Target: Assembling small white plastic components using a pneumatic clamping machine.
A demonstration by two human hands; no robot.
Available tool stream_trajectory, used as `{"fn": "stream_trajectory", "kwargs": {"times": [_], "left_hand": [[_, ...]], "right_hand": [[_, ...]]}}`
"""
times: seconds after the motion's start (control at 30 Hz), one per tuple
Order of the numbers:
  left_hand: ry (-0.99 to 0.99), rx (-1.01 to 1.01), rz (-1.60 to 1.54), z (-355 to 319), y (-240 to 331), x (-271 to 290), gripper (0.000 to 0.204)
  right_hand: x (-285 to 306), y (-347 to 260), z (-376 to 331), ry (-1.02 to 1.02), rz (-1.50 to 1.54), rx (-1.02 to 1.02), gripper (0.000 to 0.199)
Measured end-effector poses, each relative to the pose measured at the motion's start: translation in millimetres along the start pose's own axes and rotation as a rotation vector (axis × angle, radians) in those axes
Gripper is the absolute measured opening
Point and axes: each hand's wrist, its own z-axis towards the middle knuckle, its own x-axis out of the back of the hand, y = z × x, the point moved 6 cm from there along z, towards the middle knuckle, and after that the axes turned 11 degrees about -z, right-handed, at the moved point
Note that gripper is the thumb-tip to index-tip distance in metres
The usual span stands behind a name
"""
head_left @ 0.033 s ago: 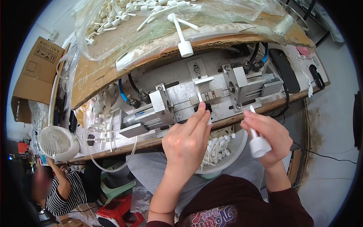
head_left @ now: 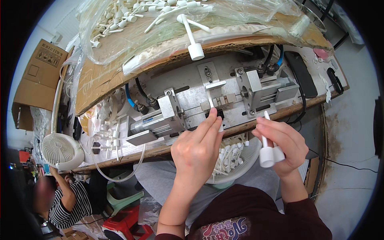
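My left hand (head_left: pixel 198 150) is closed at the middle of the metal clamping fixture (head_left: pixel 208 88). Its fingertips press on a thin white capped stem (head_left: pixel 210 101), which lies in the small metal holder; part of it is hidden under the fingers. To the right, over the bench's front edge, my right hand (head_left: pixel 286 146) pinches white capped stems (head_left: pixel 267 157). Two caps show below its fingers, side by side, and one stem tip sticks up past the thumb. Under my hands, a pale round basket (head_left: pixel 253 156) on my lap holds many similar white pieces.
Metal cylinder blocks (head_left: pixel 154 122) with blue and black hoses flank the holder. Above hangs a cardboard sheet (head_left: pixel 96 86) bearing plastic film and piled white pieces (head_left: pixel 132 16). A small fan (head_left: pixel 62 150) stands left, a black phone-like slab (head_left: pixel 300 74) right. Another person (head_left: pixel 68 200) sits lower left.
My right hand has turned the white stems slightly; the front cap has shifted left, and a second cap shows beside it. My left hand stays at the fixture.
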Motion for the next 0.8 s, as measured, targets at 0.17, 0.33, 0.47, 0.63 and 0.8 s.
{"fn": "stream_trajectory", "kwargs": {"times": [0.17, 0.33, 0.47, 0.63, 0.8], "left_hand": [[-0.023, 0.209, -0.613, 2, 6, 10, 0.04], [-0.1, 0.108, -0.776, -9, 25, 17, 0.037], [0.035, 0.043, -0.48, -8, 22, 23, 0.032], [0.062, -0.004, -0.069, -5, 8, 5, 0.029], [-0.024, -0.036, 0.107, 5, 7, -3, 0.027]], "right_hand": [[-3, -1, 1, -0.015, -0.172, 0.125, 0.028], [-13, -15, 2, -0.035, -0.175, 0.235, 0.029], [-10, -5, 4, 0.087, -0.157, 0.142, 0.043], [-1, 1, 3, 0.005, 0.203, -0.017, 0.063], [-12, 8, -6, 0.054, 0.379, -0.09, 0.053]]}}
